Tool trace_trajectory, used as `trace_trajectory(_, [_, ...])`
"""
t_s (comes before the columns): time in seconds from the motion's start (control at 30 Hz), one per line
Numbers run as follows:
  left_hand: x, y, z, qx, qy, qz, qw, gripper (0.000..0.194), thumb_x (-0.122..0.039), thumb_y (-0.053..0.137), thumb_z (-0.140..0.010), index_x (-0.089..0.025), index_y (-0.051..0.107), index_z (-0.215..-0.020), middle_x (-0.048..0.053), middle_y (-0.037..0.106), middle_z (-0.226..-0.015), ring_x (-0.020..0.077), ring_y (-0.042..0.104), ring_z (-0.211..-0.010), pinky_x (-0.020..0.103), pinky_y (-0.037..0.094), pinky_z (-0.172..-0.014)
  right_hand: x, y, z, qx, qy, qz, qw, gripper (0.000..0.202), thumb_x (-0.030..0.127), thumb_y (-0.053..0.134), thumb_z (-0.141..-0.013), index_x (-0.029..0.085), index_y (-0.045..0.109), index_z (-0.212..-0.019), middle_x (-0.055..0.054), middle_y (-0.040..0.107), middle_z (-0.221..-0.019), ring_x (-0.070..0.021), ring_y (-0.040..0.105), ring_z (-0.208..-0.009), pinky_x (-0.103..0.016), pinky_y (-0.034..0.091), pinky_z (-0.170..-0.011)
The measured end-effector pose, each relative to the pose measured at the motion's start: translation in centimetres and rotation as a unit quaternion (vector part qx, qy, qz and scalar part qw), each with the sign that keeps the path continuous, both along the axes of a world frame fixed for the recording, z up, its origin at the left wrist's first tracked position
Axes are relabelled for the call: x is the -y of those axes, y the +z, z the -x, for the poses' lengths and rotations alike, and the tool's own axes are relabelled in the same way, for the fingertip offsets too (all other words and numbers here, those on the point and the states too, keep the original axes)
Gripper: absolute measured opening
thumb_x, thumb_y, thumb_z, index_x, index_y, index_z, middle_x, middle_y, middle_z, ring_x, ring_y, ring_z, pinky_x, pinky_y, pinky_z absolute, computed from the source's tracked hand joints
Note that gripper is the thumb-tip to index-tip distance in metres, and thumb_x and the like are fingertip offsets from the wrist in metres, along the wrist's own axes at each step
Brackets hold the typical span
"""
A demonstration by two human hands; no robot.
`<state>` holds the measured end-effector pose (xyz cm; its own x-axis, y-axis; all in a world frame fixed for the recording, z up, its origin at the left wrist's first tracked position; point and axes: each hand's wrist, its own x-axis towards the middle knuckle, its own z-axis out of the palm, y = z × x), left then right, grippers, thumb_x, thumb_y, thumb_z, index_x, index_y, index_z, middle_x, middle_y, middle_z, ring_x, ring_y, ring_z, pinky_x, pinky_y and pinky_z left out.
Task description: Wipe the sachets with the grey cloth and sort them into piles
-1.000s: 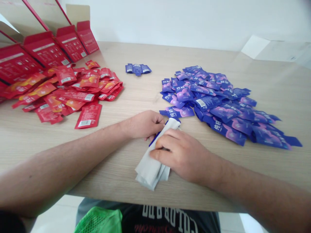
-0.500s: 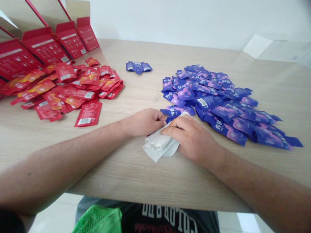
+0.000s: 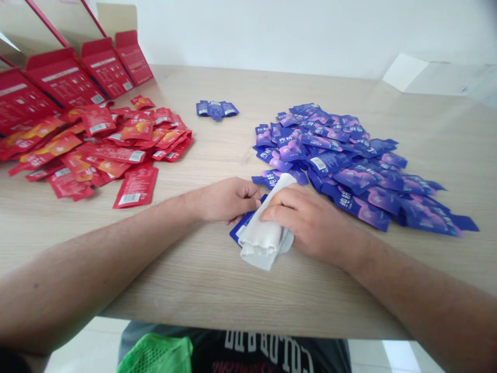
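The fingers of the right hand [image 3: 306,215] are closed on a folded white cloth [image 3: 266,235], thumb toward the left hand. The fingers of the left hand [image 3: 231,199] are curled narrow, holding the left edge of a flat blue foil sachet [image 3: 238,228]. This sachet lies on the pale wood-grain table [image 3: 194,285], between the hands and largely covered by the cloth; a pale printed panel shows on its exposed part. Its contents cannot be seen.

Just beyond the cloth and to its right is a heap of blue-violet foil sachets with pink fruit print [image 3: 341,160]. They overlap in several layers, mostly printed side up; one near the middle shows a barcode. Farther back, apart from the heap, a small cluster of blue sachets [image 3: 215,110] lies overlapped.

To the left, well apart from the cloth, is a heap of red foil sachets with orange fruit print [image 3: 116,147]. One red sachet with a barcode [image 3: 135,185] rests at its near edge.

Behind the red heap stands a row of red cardboard cartons [image 3: 62,80], flaps raised, pale inner faces exposed. From where I stand, their lower interiors are hidden. A white box-like object [image 3: 427,77] sits at the far right. Below the table edge, a green mesh item [image 3: 155,355] lies at the person's lap.
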<state>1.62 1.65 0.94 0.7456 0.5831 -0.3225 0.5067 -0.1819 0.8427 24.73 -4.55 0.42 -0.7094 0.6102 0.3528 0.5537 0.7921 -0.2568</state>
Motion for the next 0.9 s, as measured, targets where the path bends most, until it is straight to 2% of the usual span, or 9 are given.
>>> trace_trajectory(0.17, [0.1, 0.1, -0.1, -0.009, 0.015, 0.007, 1.000, 0.019, -0.031, 0.050, -0.095, -0.019, 0.057, -0.082, -0.006, 0.053, -0.052, 0.0085, 0.051, -0.041, 0.017, 0.036, -0.038, 0.6, -0.3, 1.0, -0.025, -0.041, -0.009, 0.999, 0.020, 0.016, 0.060, -0.095, 0.016, 0.070, -0.113, -0.011, 0.065, -0.105, -0.0268, 0.057, -0.102, -0.043, 0.048, -0.091])
trace_trajectory(0.3, [0.1, 0.1, -0.2, -0.017, 0.014, -0.013, 1.000, 0.019, -0.031, 0.051, -0.094, -0.019, 0.060, -0.082, -0.006, 0.053, -0.051, 0.0083, 0.049, -0.041, 0.017, 0.037, -0.039, 1.3, -0.2, 2.0, 0.013, 0.020, -0.025, 0.999, 0.020, 0.019, 0.056, -0.098, 0.016, 0.072, -0.111, -0.010, 0.065, -0.103, -0.0260, 0.055, -0.100, -0.041, 0.048, -0.090])
trace_trajectory(0.47, [0.2, 0.0, -0.4, -0.036, 0.042, -0.043, 0.998, 0.017, -0.029, 0.051, -0.091, -0.019, 0.061, -0.081, -0.004, 0.056, -0.055, 0.0086, 0.052, -0.043, 0.017, 0.036, -0.039, 1.6, -0.1, 2.7, 0.010, -0.037, -0.024, 0.999, 0.020, 0.016, 0.060, -0.095, 0.016, 0.072, -0.111, -0.010, 0.064, -0.101, -0.0262, 0.053, -0.097, -0.042, 0.048, -0.087])
trace_trajectory(0.53, [0.3, 0.0, -0.5, -0.040, 0.045, -0.052, 0.997, 0.018, -0.028, 0.052, -0.090, -0.019, 0.062, -0.079, -0.004, 0.056, -0.055, 0.0086, 0.052, -0.043, 0.017, 0.036, -0.039, 1.9, -0.1, 3.2, 0.021, -0.023, -0.029, 0.999, 0.021, 0.019, 0.056, -0.098, 0.016, 0.072, -0.112, -0.010, 0.064, -0.101, -0.0262, 0.052, -0.098, -0.042, 0.047, -0.087])
trace_trajectory(0.63, [0.4, 0.2, -0.6, -0.035, 0.044, -0.046, 0.997, 0.018, -0.028, 0.051, -0.090, -0.019, 0.061, -0.078, -0.005, 0.055, -0.052, 0.0087, 0.051, -0.042, 0.017, 0.036, -0.039, 2.4, -0.2, 3.8, 0.040, 0.035, -0.031, 0.998, 0.025, 0.023, 0.049, -0.103, 0.018, 0.072, -0.112, -0.010, 0.064, -0.102, -0.0256, 0.052, -0.100, -0.042, 0.047, -0.088])
trace_trajectory(0.7, [0.4, 0.2, -0.6, -0.038, 0.045, -0.052, 0.997, 0.018, -0.027, 0.050, -0.090, -0.019, 0.061, -0.078, -0.004, 0.056, -0.052, 0.0090, 0.052, -0.043, 0.017, 0.037, -0.040, 2.3, -0.3, 3.7, 0.036, 0.029, -0.025, 0.999, 0.024, 0.023, 0.050, -0.103, 0.018, 0.071, -0.113, -0.010, 0.064, -0.103, -0.0253, 0.052, -0.100, -0.041, 0.047, -0.089])
trace_trajectory(0.8, [0.4, 0.1, -0.6, -0.043, 0.050, -0.076, 0.995, 0.019, -0.025, 0.051, -0.089, -0.019, 0.062, -0.076, -0.004, 0.057, -0.054, 0.0086, 0.053, -0.044, 0.017, 0.036, -0.041, 2.2, -0.4, 3.5, 0.014, -0.020, -0.020, 0.999, 0.023, 0.018, 0.054, -0.099, 0.018, 0.071, -0.115, -0.010, 0.063, -0.103, -0.0254, 0.052, -0.099, -0.042, 0.047, -0.088])
trace_trajectory(0.9, [0.3, 0.0, -0.5, -0.034, 0.046, -0.059, 0.997, 0.019, -0.026, 0.050, -0.090, -0.018, 0.061, -0.077, -0.004, 0.057, -0.052, 0.0084, 0.052, -0.041, 0.017, 0.036, -0.040, 2.5, -0.3, 3.7, 0.025, 0.011, -0.025, 0.999, 0.023, 0.020, 0.052, -0.101, 0.019, 0.071, -0.114, -0.010, 0.064, -0.102, -0.0255, 0.052, -0.099, -0.041, 0.047, -0.088])
